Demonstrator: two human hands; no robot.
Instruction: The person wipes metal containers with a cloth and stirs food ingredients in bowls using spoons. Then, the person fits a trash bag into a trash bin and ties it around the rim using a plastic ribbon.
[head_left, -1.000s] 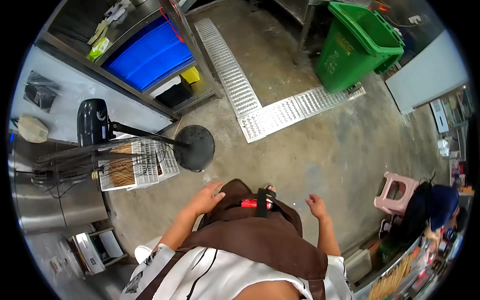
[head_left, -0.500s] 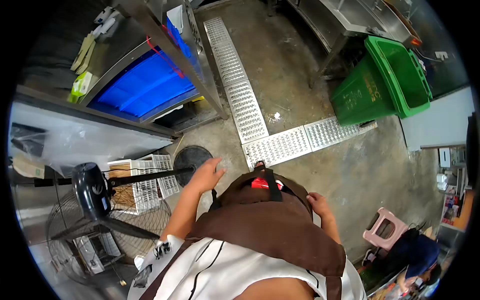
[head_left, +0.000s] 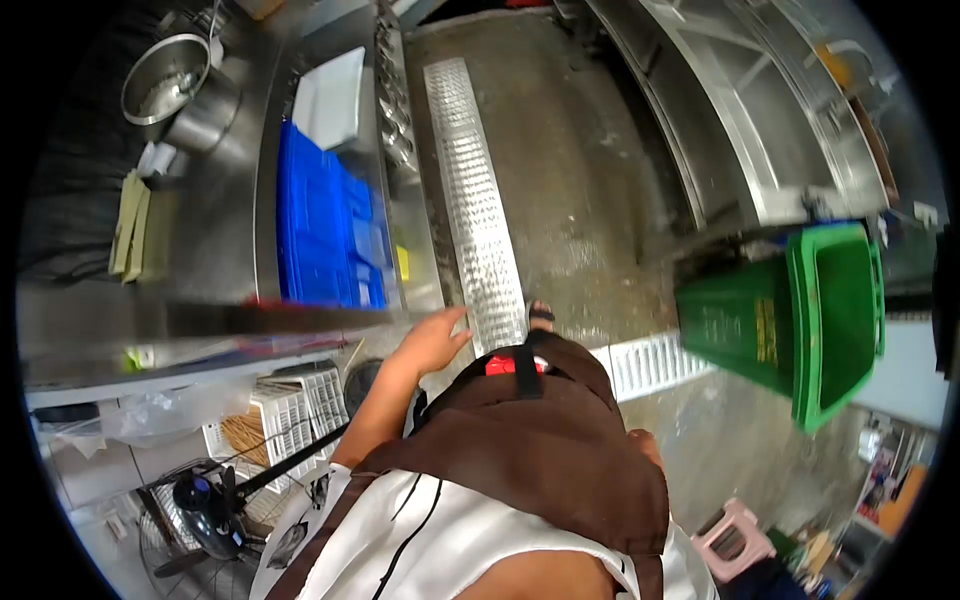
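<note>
My left hand [head_left: 432, 342] hangs in front of me with its fingers apart and nothing in it, close to the end of a metal post. Beside my right hip is my right hand [head_left: 646, 446], mostly hidden by the brown apron [head_left: 520, 450], so its fingers cannot be made out. Past the left hand, blue plastic bins [head_left: 318, 225] sit in a steel counter, with a white tray [head_left: 330, 98] behind them. One sandalled foot [head_left: 541, 316] shows ahead of the apron.
A perforated metal drain cover [head_left: 468, 190] runs along the wet floor. On the right stand a green wheeled bin [head_left: 745, 315] and a steel sink unit [head_left: 745, 110]. A black fan [head_left: 215, 510] and white crates [head_left: 290, 415] are at lower left, a pink stool [head_left: 733, 540] at lower right.
I have moved forward: the fan, crates and stool have shifted back in view, and the blue bins and a steel pot show more fully. My right hand is now more hidden by the apron.
</note>
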